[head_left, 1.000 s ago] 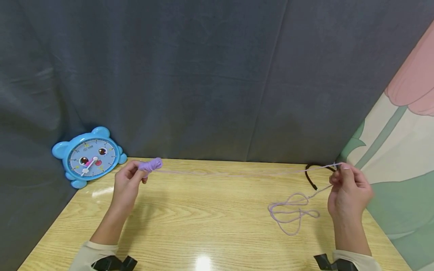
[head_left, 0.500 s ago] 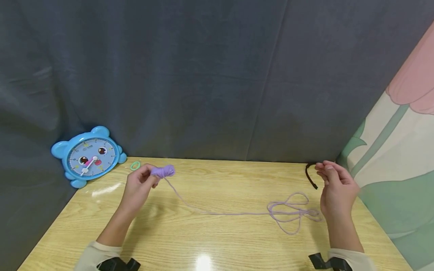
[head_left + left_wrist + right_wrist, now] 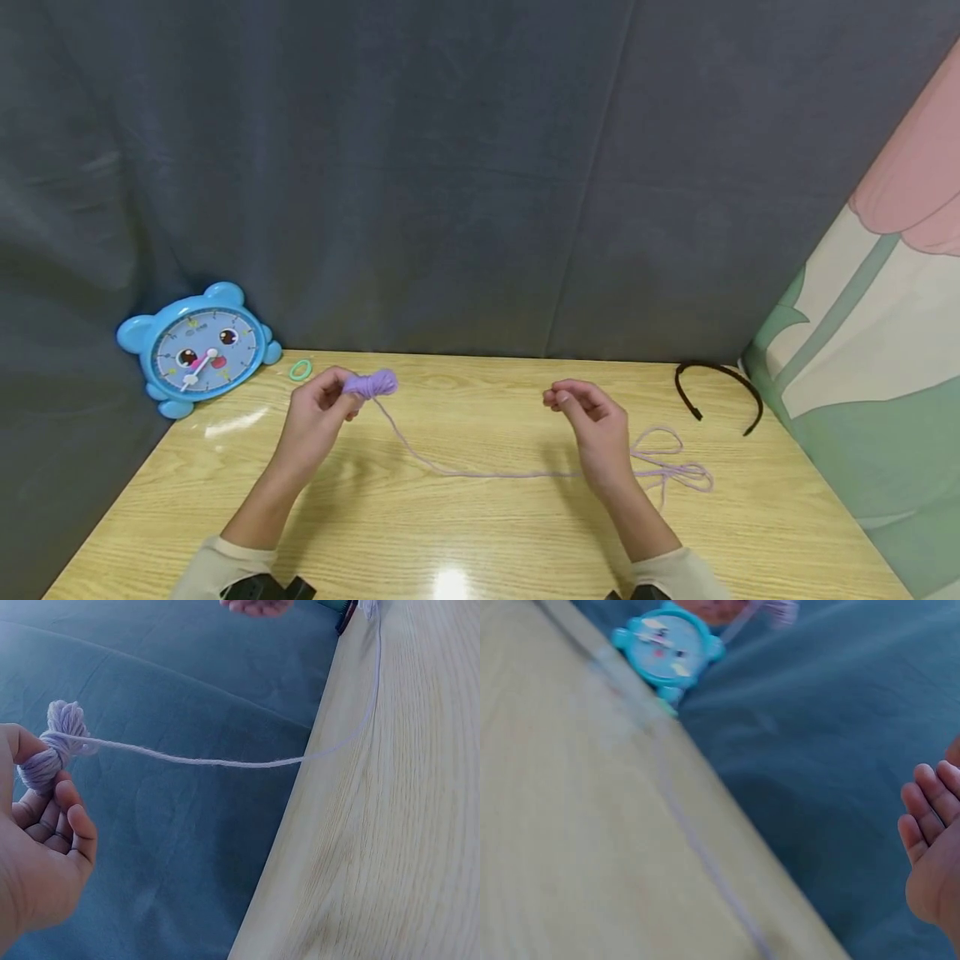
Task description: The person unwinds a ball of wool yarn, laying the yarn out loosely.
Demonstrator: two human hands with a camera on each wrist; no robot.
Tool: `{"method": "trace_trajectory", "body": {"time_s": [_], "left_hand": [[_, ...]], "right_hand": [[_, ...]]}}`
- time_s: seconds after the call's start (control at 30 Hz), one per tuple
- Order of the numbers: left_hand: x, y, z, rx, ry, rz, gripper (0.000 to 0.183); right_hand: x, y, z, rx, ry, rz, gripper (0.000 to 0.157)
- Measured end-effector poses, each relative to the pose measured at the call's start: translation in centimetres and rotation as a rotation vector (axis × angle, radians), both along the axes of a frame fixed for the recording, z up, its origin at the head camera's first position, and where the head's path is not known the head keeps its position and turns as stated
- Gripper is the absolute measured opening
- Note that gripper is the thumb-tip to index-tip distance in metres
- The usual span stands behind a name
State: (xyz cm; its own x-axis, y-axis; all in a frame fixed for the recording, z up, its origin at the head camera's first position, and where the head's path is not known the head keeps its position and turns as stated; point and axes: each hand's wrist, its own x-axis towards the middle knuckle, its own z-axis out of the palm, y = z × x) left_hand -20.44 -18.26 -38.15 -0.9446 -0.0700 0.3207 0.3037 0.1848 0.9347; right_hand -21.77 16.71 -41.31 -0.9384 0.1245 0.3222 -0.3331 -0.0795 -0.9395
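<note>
My left hand pinches a small wound bundle of lilac yarn above the table, thumb and fingers around one end. In the left wrist view the yarn bundle has a wrapped waist and a looped tuft. One strand hangs from it to the table and runs right to a loose tangle of the same yarn, partly covered by my right forearm. Over the table, right of centre, my right hand holds nothing, its fingers loosely bent. The right wrist view shows this hand with its palm side visible.
A blue bear-shaped clock leans at the back left of the wooden table. Beside it lies a small green ring. A black headband-like arc lies at the back right. A dark curtain hangs behind.
My right hand let go of the yarn and moved left toward the middle. The taut strand dropped onto the table. My left hand shifted slightly right and down with the bundle, uncovering the green ring.
</note>
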Motion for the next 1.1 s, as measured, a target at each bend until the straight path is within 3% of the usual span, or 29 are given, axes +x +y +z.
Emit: {"method": "trace_trajectory", "body": {"time_s": [0.33, 0.57, 0.87, 1.1], "left_hand": [[0.1, 0.2, 0.2, 0.01, -0.003, 0.006, 0.004], [0.2, 0.4, 0.2, 0.02, -0.004, -0.001, 0.004], [0.2, 0.2, 0.4, 0.018, 0.003, 0.019, 0.005], [0.2, -0.1, 0.5, 0.019, 0.001, 0.031, 0.006]], "right_hand": [[0.5, -8.0, -3.5, 0.104, -0.104, 0.311, 0.028], [0.6, -12.0, -4.3, 0.159, -0.171, 0.419, 0.029], [1.0, -12.0, -5.6, 0.263, -0.233, 0.545, 0.028], [1.6, -10.9, -5.6, 0.275, -0.25, 0.626, 0.029]]}}
